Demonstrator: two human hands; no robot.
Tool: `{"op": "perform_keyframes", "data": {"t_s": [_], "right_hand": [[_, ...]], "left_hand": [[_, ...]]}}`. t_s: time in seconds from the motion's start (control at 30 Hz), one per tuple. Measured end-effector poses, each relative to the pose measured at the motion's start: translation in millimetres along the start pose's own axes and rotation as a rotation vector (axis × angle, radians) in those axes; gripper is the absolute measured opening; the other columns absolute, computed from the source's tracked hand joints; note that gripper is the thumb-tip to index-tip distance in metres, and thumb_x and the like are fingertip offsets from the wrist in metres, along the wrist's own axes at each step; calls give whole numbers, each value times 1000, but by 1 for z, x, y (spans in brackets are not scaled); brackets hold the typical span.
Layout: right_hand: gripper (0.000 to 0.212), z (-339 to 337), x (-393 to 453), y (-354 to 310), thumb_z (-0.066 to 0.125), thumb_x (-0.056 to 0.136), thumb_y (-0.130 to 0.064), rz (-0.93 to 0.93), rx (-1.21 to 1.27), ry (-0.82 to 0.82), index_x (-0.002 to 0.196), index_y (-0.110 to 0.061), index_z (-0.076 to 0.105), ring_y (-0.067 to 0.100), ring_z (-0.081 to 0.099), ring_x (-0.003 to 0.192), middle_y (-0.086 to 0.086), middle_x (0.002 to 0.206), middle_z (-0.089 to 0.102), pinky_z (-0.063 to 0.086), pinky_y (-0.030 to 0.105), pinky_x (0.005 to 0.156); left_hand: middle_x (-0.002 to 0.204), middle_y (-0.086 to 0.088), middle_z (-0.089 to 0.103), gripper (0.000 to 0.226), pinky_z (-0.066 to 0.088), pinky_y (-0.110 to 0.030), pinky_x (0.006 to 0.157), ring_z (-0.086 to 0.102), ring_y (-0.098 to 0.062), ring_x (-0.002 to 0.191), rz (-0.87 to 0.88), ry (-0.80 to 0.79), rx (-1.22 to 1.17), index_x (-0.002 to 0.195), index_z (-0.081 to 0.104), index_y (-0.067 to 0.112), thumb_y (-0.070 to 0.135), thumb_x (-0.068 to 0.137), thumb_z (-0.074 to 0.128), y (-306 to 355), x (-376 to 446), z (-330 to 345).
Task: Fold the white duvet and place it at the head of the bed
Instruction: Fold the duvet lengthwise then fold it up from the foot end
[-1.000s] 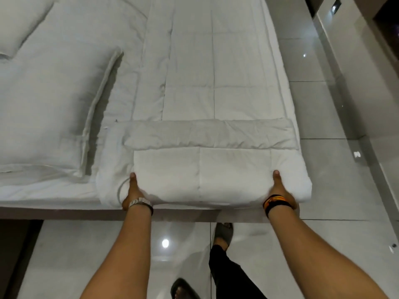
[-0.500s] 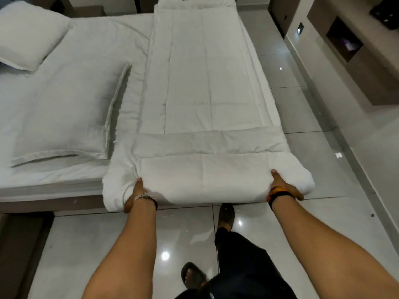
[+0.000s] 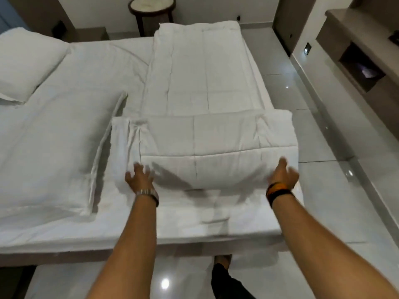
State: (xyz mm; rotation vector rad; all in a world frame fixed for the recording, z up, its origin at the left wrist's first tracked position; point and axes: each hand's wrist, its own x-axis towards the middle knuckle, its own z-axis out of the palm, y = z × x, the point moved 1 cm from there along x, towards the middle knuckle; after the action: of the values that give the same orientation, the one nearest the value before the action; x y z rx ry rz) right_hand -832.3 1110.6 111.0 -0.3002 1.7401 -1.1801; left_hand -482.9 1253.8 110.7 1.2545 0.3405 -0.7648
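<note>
The white duvet (image 3: pixel 203 83) lies as a long strip along the right side of the bed (image 3: pixel 64 117), its near end turned over into a thick fold (image 3: pixel 203 143) across the strip. My left hand (image 3: pixel 139 178) hovers at the fold's near left corner, fingers spread, holding nothing. At the fold's near right corner is my right hand (image 3: pixel 284 175), blurred, fingers loose and apart, touching or just off the cloth. Both wrists wear bands.
A flat pillow (image 3: pixel 54 152) lies left of the fold, another pillow (image 3: pixel 26 63) at the far left. A round side table (image 3: pixel 152 9) stands beyond the bed. Glossy tiled floor (image 3: pixel 302 93) and a wall unit (image 3: pixel 362 61) run along the right. My foot shows below the bed edge.
Both hands gripped the fold's near edge over the bed's end, then pushed it farther onto the bed and let go. The view tilted up.
</note>
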Motion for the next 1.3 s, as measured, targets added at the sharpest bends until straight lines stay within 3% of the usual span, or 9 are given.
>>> {"op": "perform_keyframes", "data": {"t_s": [0.07,0.13,0.27,0.37,0.5,0.67,0.83,1.0,1.3], "right_hand": [[100,6,21,36,75,86,-62,236,-25,1,160,-10,31,36,51,140,13,159,46,46,54,114],[115,25,35,52,77,74,-75,421,14,-101,161,-16,29,39,50,140,12,159,44,49,60,108],[114,83,73,51,70,68,-86,426,16,-192,157,-22,38,37,55,136,7,152,54,49,58,109],[114,110,94,52,47,73,-93,356,-8,-210,160,-20,37,31,52,141,7,158,49,45,52,115],[127,108,102,57,92,47,-74,422,7,24,149,-15,46,31,64,121,6,137,63,54,46,98],[104,93,87,35,96,58,-60,290,-15,28,143,-17,52,25,65,112,2,133,65,50,36,87],[103,32,48,22,97,55,-60,194,7,19,141,-21,55,25,65,117,-1,133,66,53,38,95],[108,-83,-18,41,98,51,-62,198,-10,81,139,-18,55,29,63,123,3,136,64,49,48,111],[132,-208,-101,51,88,71,-61,393,10,104,167,-12,10,33,35,152,10,170,26,29,53,125]], "left_hand": [[169,-13,27,92,42,-51,115,41,-36,147,-128,227,168,166,11,17,55,99,61,-37,18,2],[170,-10,25,113,37,-52,119,40,-37,148,-279,267,196,166,11,23,78,83,64,-60,35,7],[149,-12,56,90,45,-47,113,56,-34,131,-321,47,94,144,52,19,83,81,59,-73,94,28],[144,-5,61,92,47,-50,111,60,-30,129,-265,91,120,140,56,25,80,69,73,-74,125,31],[143,2,60,112,52,-48,106,63,-25,125,-193,179,160,154,46,24,70,60,87,-79,135,24],[148,-3,56,83,48,-46,111,58,-26,131,-107,269,194,152,49,20,45,81,85,-65,115,37],[157,-8,44,117,49,-46,108,55,-27,133,-114,397,158,160,26,8,32,70,96,-53,37,7],[165,-13,30,120,39,-47,113,41,-32,145,-201,476,199,162,15,7,36,75,92,-61,-66,-79],[171,-20,14,115,25,-55,125,20,-40,156,-100,415,-31,165,8,5,48,86,79,-43,-153,-168]]}}
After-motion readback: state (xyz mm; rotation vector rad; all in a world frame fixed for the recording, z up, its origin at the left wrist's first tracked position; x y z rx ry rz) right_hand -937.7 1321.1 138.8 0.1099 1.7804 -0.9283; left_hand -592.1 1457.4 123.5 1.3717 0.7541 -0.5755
